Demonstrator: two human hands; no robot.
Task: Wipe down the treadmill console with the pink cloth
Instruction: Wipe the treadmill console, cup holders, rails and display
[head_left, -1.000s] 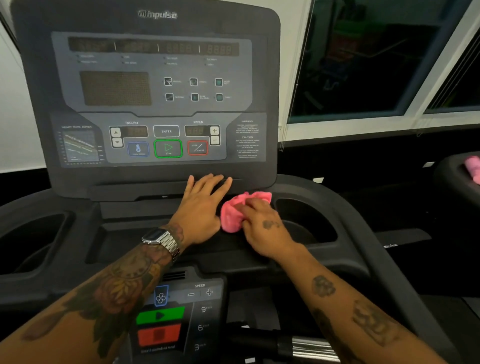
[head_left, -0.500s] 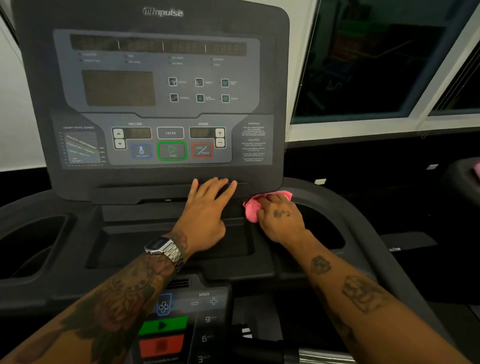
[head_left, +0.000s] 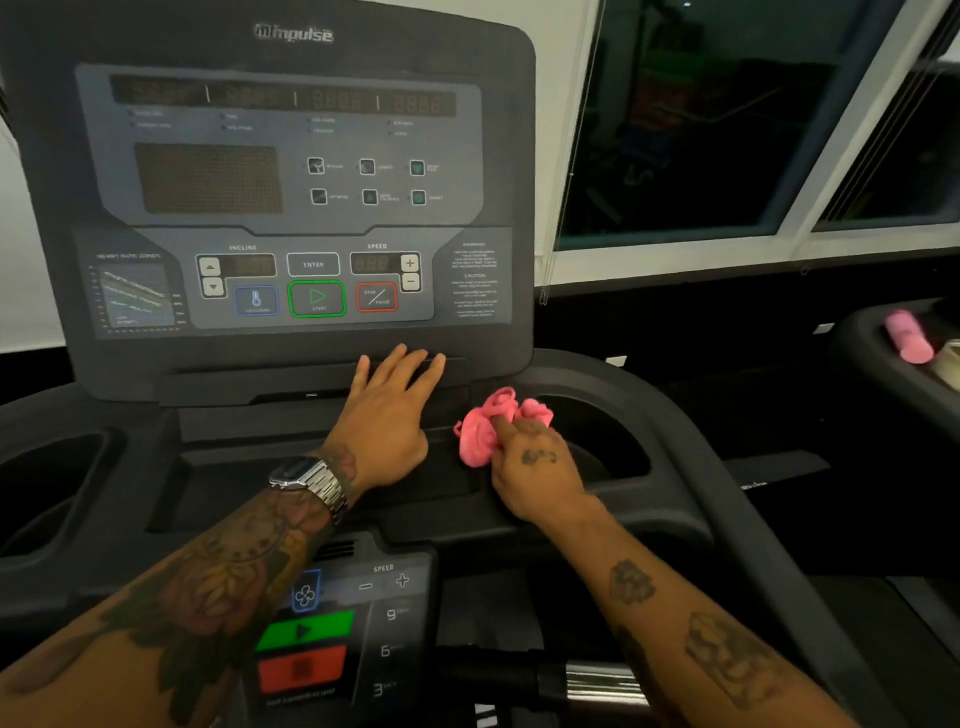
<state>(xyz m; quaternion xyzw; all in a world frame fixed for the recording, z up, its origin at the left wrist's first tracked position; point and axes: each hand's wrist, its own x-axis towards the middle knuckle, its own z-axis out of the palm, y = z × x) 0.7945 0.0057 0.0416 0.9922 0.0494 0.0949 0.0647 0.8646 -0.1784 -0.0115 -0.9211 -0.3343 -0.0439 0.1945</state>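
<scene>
The dark treadmill console (head_left: 291, 208) fills the upper left, with its display panel and coloured buttons. My left hand (head_left: 387, 410) lies flat, fingers spread, on the ledge under the panel and holds nothing. Just to its right my right hand (head_left: 535, 467) presses a bunched pink cloth (head_left: 483, 431) onto the black console tray, at the left rim of the right cup holder (head_left: 602, 431). Part of the cloth is hidden under my fingers.
A lower control pad (head_left: 332, 623) with green and red keys sits between my forearms. A second cup holder (head_left: 47, 483) is at the left. Another pink cloth (head_left: 906, 338) rests on a neighbouring machine at far right. Dark windows (head_left: 701, 119) stand behind.
My right hand has slid the cloth to the right and then a little back towards me beside the cup holder. The left hand has stayed flat on the ledge.
</scene>
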